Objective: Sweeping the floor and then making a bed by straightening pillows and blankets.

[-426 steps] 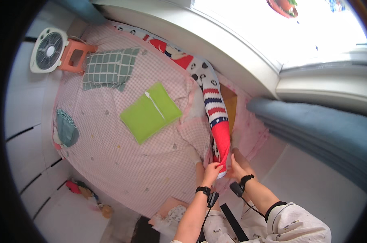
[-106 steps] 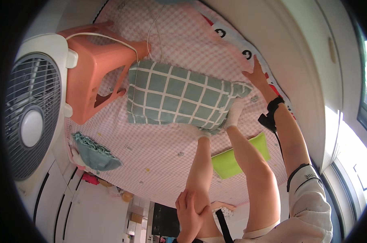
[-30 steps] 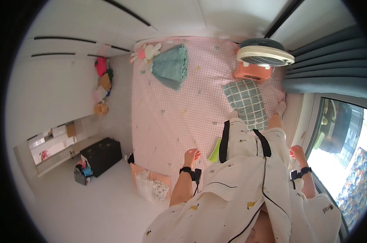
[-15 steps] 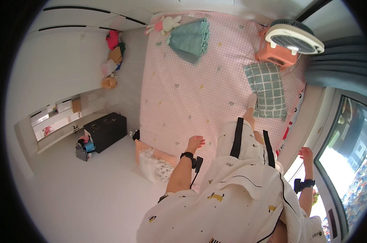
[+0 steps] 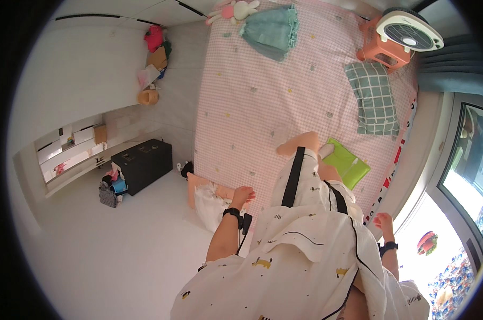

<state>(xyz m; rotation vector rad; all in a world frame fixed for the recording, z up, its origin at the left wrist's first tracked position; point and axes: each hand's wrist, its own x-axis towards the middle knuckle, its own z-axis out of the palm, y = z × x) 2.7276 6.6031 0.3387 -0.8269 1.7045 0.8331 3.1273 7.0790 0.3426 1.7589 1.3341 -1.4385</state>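
My left hand (image 5: 243, 196) hangs loose in the air by the bed's near edge, fingers apart, with nothing in it. Closest to it are the pink checked bed (image 5: 246, 114) and a peach-edged bundle in clear plastic (image 5: 209, 205). Over by the window, my right hand (image 5: 382, 220) is empty too, its fingers loosely bent. Both wrists wear black bands. My legs in white trousers (image 5: 305, 178) reach onto the bed. Beside my foot lies a flat bright green item (image 5: 353, 164), partly covered by my leg; its kind I cannot make out.
A green checked pillow (image 5: 374, 98) lies on the bed's right side. Behind it, a fan (image 5: 410, 33) rests on an orange stool (image 5: 386, 55). A teal cloth (image 5: 273, 33) and a plush rabbit (image 5: 241, 10) lie far off. A black case (image 5: 145, 164) stands at left.
My view has shifted, and things on the bed now sit higher and farther right. One foot has swung forward and left. The green item has come into sight. Both hands remain empty.
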